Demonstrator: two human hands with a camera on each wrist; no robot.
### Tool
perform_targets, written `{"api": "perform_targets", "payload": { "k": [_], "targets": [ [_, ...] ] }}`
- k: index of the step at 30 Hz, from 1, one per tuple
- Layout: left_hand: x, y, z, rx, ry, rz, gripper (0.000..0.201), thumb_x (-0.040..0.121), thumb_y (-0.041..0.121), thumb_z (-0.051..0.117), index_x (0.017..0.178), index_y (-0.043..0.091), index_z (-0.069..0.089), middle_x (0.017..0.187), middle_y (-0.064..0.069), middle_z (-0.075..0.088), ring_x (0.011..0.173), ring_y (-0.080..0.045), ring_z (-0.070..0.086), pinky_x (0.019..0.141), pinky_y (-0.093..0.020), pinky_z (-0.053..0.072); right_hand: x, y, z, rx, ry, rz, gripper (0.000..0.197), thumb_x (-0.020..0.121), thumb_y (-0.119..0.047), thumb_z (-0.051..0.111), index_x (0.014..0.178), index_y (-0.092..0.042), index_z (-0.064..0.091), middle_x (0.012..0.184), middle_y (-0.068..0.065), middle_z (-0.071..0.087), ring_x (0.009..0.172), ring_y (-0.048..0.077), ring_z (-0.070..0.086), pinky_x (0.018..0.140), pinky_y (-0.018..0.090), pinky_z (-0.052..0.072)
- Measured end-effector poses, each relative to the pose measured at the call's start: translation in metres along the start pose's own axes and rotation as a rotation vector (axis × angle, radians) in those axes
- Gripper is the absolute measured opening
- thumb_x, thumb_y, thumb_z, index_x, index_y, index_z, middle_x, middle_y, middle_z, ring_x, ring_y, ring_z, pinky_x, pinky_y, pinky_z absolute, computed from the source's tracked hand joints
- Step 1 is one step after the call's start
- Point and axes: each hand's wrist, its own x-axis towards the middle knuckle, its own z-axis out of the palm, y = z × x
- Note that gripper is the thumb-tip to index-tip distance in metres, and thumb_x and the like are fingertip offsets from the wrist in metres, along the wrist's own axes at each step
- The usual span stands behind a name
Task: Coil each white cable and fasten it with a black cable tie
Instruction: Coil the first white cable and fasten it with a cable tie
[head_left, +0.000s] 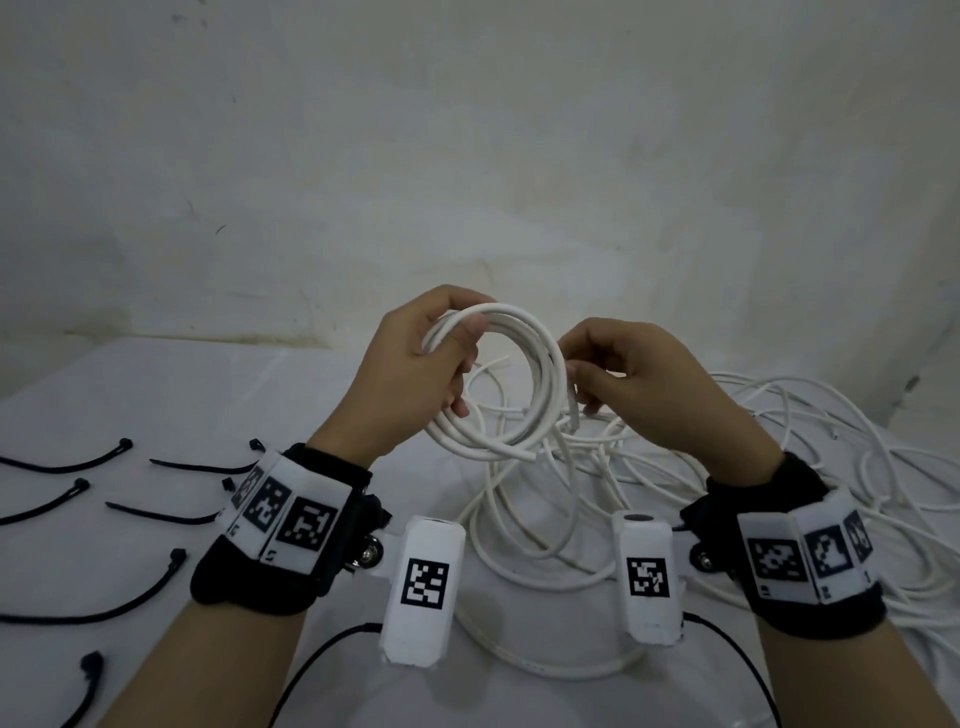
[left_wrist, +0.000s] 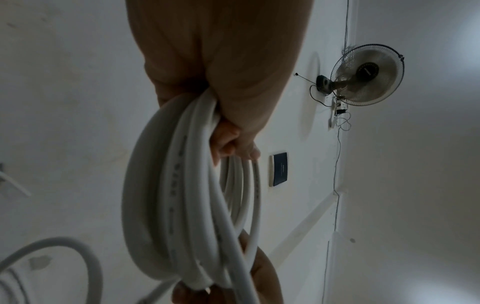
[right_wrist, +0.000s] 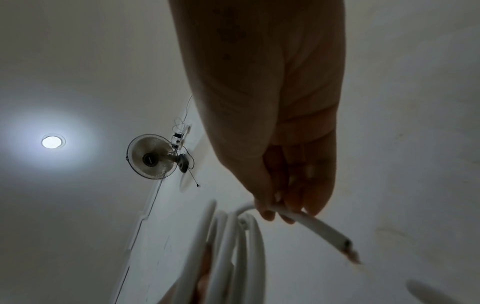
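Right hand (head_left: 644, 379) fingers pinch the loose end (right_wrist: 311, 224) of the white cable, just beside the coil (head_left: 498, 384); left hand (head_left: 415, 374) fingers curl round the coil's left side, held up over the table (head_left: 208, 405). Coiling looks nearly done for this one; no tie on it yet. Black cable ties (head_left: 124, 592) lie unused at left, tangled uncoiled cables (head_left: 779, 467) at right. Wall is well behind; open air around the hands.
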Motion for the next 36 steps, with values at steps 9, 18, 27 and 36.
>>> {"api": "perform_targets", "payload": {
  "k": [9, 18, 27, 36],
  "targets": [
    [-0.001, 0.007, 0.003, 0.023, 0.014, 0.079, 0.014, 0.096, 0.022, 0.049, 0.101, 0.018, 0.062, 0.063, -0.004, 0.047, 0.037, -0.008, 0.042, 0.043, -0.026, 0.047, 0.002, -0.005, 0.027, 0.650, 0.059, 0.139, 0.014, 0.093, 0.005, 0.048, 0.092, 0.000, 0.061, 0.073, 0.006, 0.070, 0.062, 0.016, 0.066, 0.060, 0.023, 0.054],
    [-0.003, 0.010, -0.001, 0.177, 0.028, 0.147, 0.015, 0.096, 0.025, 0.050, 0.098, 0.018, 0.063, 0.058, 0.014, 0.053, 0.039, -0.010, 0.046, 0.042, -0.029, 0.048, -0.001, -0.006, 0.026, 0.890, -0.114, 0.198, 0.027, 0.093, 0.008, 0.042, 0.107, -0.012, 0.054, 0.071, 0.013, 0.068, 0.065, 0.025, 0.068, 0.065, 0.034, 0.056],
    [-0.004, 0.010, 0.000, 0.269, 0.116, 0.230, 0.013, 0.098, 0.019, 0.050, 0.100, 0.014, 0.062, 0.063, 0.008, 0.053, 0.046, -0.007, 0.052, 0.042, -0.018, 0.043, -0.003, -0.023, 0.017, 0.464, 0.013, 0.130, 0.021, 0.085, -0.032, 0.066, 0.092, -0.012, 0.063, 0.088, 0.010, 0.071, 0.076, 0.023, 0.071, 0.065, 0.033, 0.057],
    [-0.002, 0.010, -0.005, 0.062, 0.050, 0.054, 0.024, 0.090, 0.033, 0.054, 0.098, 0.012, 0.061, 0.079, -0.012, 0.057, 0.042, -0.010, 0.047, 0.046, -0.037, 0.056, 0.015, -0.029, 0.030, 0.007, 0.203, -0.116, 0.022, 0.086, -0.021, 0.068, 0.107, -0.028, 0.066, 0.083, -0.015, 0.065, 0.073, 0.006, 0.057, 0.062, 0.013, 0.048]
  ]
}}
